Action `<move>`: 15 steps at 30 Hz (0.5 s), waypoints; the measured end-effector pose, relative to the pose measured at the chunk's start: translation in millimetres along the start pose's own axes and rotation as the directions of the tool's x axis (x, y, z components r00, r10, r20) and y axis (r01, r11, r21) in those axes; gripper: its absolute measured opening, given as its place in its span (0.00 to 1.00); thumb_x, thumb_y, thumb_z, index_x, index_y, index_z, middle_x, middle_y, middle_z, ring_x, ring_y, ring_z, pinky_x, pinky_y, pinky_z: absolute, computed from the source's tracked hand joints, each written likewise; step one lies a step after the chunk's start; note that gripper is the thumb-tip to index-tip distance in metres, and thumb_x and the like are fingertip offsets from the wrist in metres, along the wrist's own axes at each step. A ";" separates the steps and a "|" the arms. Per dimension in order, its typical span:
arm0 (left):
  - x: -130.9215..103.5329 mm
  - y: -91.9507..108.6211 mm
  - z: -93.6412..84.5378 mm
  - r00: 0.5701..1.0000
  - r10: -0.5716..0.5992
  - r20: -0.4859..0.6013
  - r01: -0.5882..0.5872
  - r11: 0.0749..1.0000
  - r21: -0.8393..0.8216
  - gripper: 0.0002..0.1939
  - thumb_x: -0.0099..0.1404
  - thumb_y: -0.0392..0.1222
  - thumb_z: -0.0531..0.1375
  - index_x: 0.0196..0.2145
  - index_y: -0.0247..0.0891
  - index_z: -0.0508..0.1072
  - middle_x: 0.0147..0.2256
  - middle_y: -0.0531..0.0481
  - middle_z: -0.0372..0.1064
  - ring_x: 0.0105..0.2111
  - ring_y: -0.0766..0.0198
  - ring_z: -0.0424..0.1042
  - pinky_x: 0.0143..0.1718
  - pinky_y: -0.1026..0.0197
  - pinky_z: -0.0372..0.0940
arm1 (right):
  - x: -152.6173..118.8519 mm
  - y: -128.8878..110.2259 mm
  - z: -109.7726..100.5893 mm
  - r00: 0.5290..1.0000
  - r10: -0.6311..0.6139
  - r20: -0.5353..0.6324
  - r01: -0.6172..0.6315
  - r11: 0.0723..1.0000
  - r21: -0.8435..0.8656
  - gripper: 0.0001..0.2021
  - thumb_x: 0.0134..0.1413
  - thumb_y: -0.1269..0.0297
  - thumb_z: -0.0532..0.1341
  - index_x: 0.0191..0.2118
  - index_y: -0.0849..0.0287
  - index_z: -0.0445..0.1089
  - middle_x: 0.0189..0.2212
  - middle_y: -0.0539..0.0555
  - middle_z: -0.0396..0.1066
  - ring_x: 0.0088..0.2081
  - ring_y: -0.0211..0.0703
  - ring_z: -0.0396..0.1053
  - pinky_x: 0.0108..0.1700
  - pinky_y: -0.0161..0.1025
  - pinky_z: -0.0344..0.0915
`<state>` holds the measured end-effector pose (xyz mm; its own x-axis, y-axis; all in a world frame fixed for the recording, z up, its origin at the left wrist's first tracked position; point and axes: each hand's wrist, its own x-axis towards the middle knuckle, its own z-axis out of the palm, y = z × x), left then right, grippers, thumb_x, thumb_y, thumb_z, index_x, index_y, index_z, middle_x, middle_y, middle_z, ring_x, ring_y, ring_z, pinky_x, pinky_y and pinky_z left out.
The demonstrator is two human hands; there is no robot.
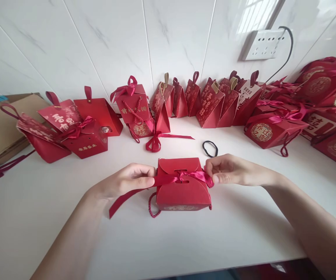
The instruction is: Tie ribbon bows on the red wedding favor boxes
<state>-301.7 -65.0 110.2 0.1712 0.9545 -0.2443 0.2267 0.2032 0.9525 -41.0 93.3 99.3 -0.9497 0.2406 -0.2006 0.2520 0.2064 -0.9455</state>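
A red gift box sits on the white table, its top flaps closed and a rope handle hanging at its left side. Across the top runs a red ribbon, crossed or knotted at the middle slot. My left hand pinches the ribbon left of the box, and a long tail trails down beneath it. On the right, my right hand pinches the other ribbon end between thumb and fingers, beside the box's right edge. The ribbon looks stretched between both hands.
A black hair tie lies behind the box. A loose ribbon bow is further left. Several red boxes line the tiled wall, with more piled at the right. Brown cardboard lies at the far left; a power socket is on the wall.
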 end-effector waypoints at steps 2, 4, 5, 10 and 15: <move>0.7 -2.1 -0.7 1.000 -0.005 0.017 0.006 1.000 -0.012 0.17 0.61 0.52 0.58 0.22 0.36 0.68 0.25 0.51 0.65 0.27 0.63 0.64 0.29 0.62 0.61 | 1.0 -0.3 1.4 0.999 0.023 0.046 -0.023 1.000 -0.015 0.21 0.51 0.45 0.63 0.31 0.62 0.66 0.26 0.50 0.63 0.27 0.36 0.57 0.30 0.35 0.52; 1.2 -3.8 -1.3 0.998 -0.018 0.068 0.019 0.999 -0.027 0.15 0.62 0.50 0.59 0.24 0.36 0.70 0.26 0.52 0.66 0.27 0.65 0.65 0.30 0.63 0.61 | 2.3 -0.4 3.1 0.997 0.044 0.067 -0.043 0.999 -0.013 0.20 0.51 0.47 0.63 0.33 0.63 0.68 0.27 0.50 0.64 0.28 0.36 0.58 0.31 0.35 0.54; 1.4 -4.5 -1.6 0.995 -0.023 0.094 0.026 0.999 -0.037 0.14 0.62 0.49 0.59 0.26 0.36 0.70 0.27 0.52 0.67 0.27 0.65 0.65 0.31 0.63 0.61 | 2.7 -0.3 3.6 0.995 0.053 0.083 -0.052 0.999 -0.005 0.19 0.51 0.48 0.63 0.34 0.63 0.68 0.28 0.50 0.64 0.29 0.36 0.58 0.31 0.35 0.54; 3.8 -9.9 -4.2 0.992 -0.035 0.122 0.041 0.998 -0.044 0.14 0.62 0.50 0.60 0.28 0.36 0.70 0.29 0.51 0.68 0.30 0.65 0.66 0.34 0.63 0.61 | 0.7 0.5 -2.5 0.977 0.076 0.199 -0.082 0.996 0.024 0.19 0.51 0.49 0.64 0.27 0.63 0.66 0.22 0.47 0.58 0.25 0.33 0.54 0.29 0.34 0.51; 9.6 -17.1 -7.0 0.982 -0.041 0.184 0.054 0.996 -0.067 0.20 0.58 0.57 0.63 0.27 0.34 0.67 0.29 0.49 0.68 0.31 0.63 0.67 0.34 0.61 0.62 | -1.4 7.4 -16.2 0.971 0.067 0.230 -0.076 0.997 0.032 0.22 0.51 0.47 0.62 0.23 0.63 0.64 0.19 0.45 0.55 0.23 0.31 0.50 0.27 0.34 0.48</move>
<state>-310.6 -57.8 92.9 0.3348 0.8890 -0.3122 0.1712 0.2685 0.9480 -34.8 109.9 96.8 -0.9479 0.0291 -0.3171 0.3176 0.1573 -0.9351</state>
